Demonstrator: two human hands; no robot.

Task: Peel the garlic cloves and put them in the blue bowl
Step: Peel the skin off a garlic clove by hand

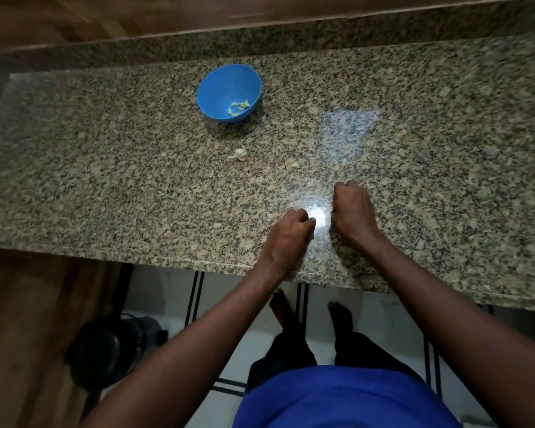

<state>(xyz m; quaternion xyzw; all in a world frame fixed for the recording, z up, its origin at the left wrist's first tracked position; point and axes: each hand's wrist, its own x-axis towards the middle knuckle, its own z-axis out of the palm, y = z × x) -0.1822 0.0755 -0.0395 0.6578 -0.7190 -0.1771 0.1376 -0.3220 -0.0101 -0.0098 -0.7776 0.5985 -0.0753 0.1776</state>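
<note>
Head view: both hands sit low near the worktop (105,168) edge. Left hand (291,230) has its fingers curled, maybe pinching a clove, can't tell. Right hand (351,208) is fisted, contents hidden. Peeled cloves (239,107) are already in the blue bowl (226,84), and the garlic piece (239,154) waits between, handy for grabbing.

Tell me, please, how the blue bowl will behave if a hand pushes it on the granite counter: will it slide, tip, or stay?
The blue bowl looks like thin plastic holding only a few peeled cloves, so it is probably light. The granite counter looks polished and reflects light, so the bowl would likely slide easily. Its rounded wall suggests it may rock if pushed at the rim.
</note>
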